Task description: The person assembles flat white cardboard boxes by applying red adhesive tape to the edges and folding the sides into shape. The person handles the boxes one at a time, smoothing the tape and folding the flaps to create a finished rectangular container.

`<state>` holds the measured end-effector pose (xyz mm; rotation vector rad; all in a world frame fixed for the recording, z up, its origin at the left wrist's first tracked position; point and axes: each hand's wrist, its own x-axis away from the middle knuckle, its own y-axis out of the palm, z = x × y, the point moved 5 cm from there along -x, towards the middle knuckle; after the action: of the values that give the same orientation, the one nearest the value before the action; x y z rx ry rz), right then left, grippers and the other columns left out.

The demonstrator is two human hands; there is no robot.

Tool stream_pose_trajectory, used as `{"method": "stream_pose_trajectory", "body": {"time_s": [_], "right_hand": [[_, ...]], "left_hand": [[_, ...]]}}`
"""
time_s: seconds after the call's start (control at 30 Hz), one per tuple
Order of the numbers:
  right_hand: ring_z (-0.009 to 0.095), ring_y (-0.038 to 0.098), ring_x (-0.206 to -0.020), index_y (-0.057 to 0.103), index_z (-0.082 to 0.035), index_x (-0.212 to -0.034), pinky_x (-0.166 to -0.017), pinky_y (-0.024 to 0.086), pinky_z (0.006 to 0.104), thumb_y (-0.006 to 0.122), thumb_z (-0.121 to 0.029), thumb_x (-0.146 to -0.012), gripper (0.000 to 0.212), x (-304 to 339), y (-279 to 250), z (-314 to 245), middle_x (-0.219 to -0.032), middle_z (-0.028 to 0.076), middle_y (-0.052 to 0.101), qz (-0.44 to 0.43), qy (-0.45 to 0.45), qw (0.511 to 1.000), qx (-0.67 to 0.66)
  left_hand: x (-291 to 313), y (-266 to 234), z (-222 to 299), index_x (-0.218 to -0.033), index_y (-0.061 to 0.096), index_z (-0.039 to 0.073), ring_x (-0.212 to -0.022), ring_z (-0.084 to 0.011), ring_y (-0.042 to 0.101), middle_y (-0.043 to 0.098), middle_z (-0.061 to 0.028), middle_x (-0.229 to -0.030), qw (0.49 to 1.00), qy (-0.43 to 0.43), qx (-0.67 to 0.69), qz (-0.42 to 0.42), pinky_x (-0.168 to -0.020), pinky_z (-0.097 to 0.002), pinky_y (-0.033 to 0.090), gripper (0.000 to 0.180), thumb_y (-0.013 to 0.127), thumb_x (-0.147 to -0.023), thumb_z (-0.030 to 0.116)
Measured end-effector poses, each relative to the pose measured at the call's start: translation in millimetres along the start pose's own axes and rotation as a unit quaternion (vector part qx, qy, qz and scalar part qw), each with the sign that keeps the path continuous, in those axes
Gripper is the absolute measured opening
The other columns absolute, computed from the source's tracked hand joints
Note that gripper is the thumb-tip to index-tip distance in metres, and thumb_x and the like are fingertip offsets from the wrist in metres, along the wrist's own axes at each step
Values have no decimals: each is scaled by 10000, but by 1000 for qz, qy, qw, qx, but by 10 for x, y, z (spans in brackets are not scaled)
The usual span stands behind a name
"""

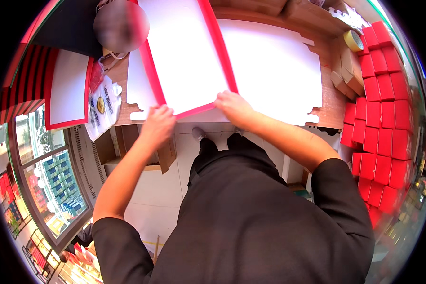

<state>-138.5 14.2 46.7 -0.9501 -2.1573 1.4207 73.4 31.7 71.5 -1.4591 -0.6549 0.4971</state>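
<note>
A long white cardboard piece with red folded edges (182, 57) stretches away from me over the table. My left hand (158, 124) pinches its near left corner, fingers closed on the red rim. At the near right corner, my right hand (233, 109) grips the same rim. The near edge between my hands tilts slightly, its right end higher in the picture. Beneath it lies a flat white cardboard sheet (274, 71) with cut tabs at its corners.
Red boxes (381, 118) are stacked high at the right. Beside them are brown cartons (348, 66) and a tape roll (353, 41). On the left are a printed plastic bag (102, 111), a white red-bordered panel (70, 90) and a window (52, 175). A blurred patch covers the upper left.
</note>
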Motion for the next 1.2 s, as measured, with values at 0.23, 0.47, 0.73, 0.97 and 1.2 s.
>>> {"method": "stream_pose_trajectory", "body": {"time_s": [0.23,0.47,0.73,0.97,1.2], "right_hand": [[281,580,-985,626,-28,-885,-811,516,344,629,-31,-720,165,-377,104,-172,-938,118,596,-133,17,989,56],[260,526,-1029,613,-58,-941,-955,422,377,699,-90,-695,262,-396,-53,-135,-997,90,561,-66,-196,978,38],[214,514,-1007,621,-91,-901,-922,404,338,762,-220,-688,287,-619,-44,-44,-955,45,574,-193,-283,929,143],[263,489,-1050,599,-82,-898,-971,394,381,793,-188,-673,316,-408,-253,35,-1032,84,538,-161,-282,943,67],[224,499,-1030,623,-55,-845,-1003,345,372,690,-397,-759,359,-364,-36,-140,-943,73,567,-154,-208,952,164]], "left_hand": [[-186,105,152,-957,553,67,-944,-271,529,542,-87,-939,982,-103,119,108,-812,-412,403,210,653,-775,105],[-307,342,83,-846,570,23,-803,-310,544,553,-115,-828,954,-102,230,161,-706,-402,456,71,572,-781,-3],[-309,358,82,-839,563,31,-825,-299,547,552,-104,-833,950,-115,239,164,-728,-392,469,141,536,-721,-41],[-300,350,68,-849,559,23,-821,-310,541,550,-111,-832,946,-133,246,163,-718,-403,457,108,539,-756,-28],[-287,315,104,-858,560,29,-828,-314,540,551,-107,-847,947,-130,233,180,-725,-408,461,178,532,-700,-48]]}}
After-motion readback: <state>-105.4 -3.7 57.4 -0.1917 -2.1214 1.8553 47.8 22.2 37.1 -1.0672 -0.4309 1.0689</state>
